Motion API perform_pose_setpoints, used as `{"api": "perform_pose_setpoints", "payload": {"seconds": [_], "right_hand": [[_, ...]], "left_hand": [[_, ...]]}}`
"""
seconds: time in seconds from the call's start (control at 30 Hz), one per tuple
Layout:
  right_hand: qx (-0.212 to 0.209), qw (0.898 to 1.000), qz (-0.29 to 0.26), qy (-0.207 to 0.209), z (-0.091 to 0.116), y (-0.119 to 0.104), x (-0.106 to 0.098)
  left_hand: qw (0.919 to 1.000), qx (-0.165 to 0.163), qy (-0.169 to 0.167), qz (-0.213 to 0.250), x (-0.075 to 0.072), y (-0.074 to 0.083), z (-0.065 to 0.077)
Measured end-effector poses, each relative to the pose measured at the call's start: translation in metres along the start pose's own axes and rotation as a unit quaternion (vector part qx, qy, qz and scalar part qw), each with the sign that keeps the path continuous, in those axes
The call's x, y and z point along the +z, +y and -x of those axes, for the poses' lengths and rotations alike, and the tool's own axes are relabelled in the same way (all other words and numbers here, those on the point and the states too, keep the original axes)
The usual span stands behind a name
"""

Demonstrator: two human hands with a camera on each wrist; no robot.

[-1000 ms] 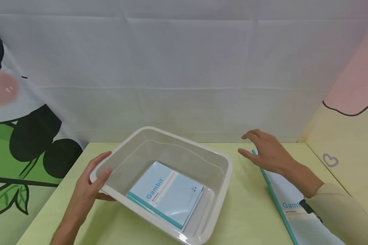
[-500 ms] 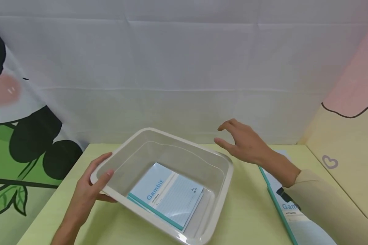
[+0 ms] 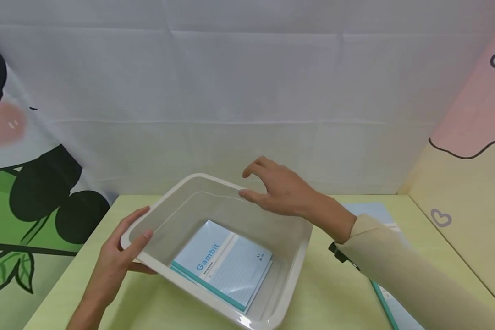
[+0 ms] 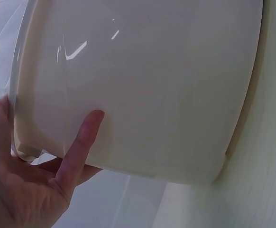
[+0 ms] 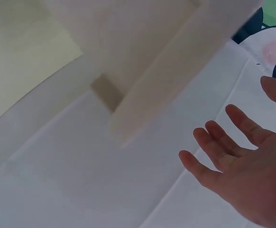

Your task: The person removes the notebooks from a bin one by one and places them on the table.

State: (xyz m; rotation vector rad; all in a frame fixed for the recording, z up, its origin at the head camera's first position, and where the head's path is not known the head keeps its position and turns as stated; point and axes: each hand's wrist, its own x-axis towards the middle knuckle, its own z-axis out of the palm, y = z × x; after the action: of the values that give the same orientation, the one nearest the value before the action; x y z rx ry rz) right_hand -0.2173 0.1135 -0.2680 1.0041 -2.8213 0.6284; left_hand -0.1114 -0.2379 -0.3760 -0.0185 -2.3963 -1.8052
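In the head view, a white plastic basin (image 3: 227,207) stands tilted on the table, with light-blue Gambit notebooks (image 3: 231,263) lying in its bottom. My left hand (image 3: 117,256) grips its left corner, thumb over the rim. The left wrist view shows a finger of the left hand (image 4: 71,161) lying along the basin's outer wall (image 4: 171,90). Over the far rim hovers my right hand (image 3: 282,190), fingers spread and slightly bent, holding nothing. In the right wrist view, that right hand (image 5: 247,171) appears apart from the blurred basin (image 5: 171,71).
More large light-blue notebooks (image 3: 392,309) lie on the pale yellow table (image 3: 334,284) at the right, partly hidden by the right sleeve (image 3: 404,266). A white cloth backdrop (image 3: 251,91) hangs behind; printed panels (image 3: 466,197) stand at the sides.
My right hand has moved left, from above the notebooks at the right to over the basin's far rim. The left hand and basin have stayed nearly still.
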Motion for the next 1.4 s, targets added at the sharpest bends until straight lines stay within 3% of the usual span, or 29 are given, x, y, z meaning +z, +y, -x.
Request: {"api": "perform_pose_setpoints", "payload": {"seconds": [0.27,0.47,0.87,1.13,1.27,1.4], "right_hand": [[-0.009,0.998,0.005,-0.059,-0.022,-0.033,0.014],[-0.041,0.993,0.039,-0.108,-0.034,-0.049,0.020],[-0.077,0.983,0.071,-0.151,-0.061,-0.076,0.017],[-0.106,0.973,0.096,-0.183,-0.091,-0.089,0.060],[-0.102,0.965,0.130,-0.204,-0.096,-0.092,0.090],[-0.098,0.957,0.153,-0.228,-0.099,-0.095,0.108]], "left_hand": [[0.9999,0.001,0.010,-0.006,-0.002,-0.001,-0.003],[0.9995,0.005,0.025,0.020,-0.010,-0.007,-0.002],[0.9988,0.013,0.020,0.042,-0.017,-0.008,-0.004],[0.9991,0.004,0.030,0.028,-0.023,-0.013,-0.002],[0.9993,-0.008,0.032,0.018,-0.021,-0.016,0.003],[0.9995,0.006,0.030,0.012,-0.023,-0.012,0.003]]}}
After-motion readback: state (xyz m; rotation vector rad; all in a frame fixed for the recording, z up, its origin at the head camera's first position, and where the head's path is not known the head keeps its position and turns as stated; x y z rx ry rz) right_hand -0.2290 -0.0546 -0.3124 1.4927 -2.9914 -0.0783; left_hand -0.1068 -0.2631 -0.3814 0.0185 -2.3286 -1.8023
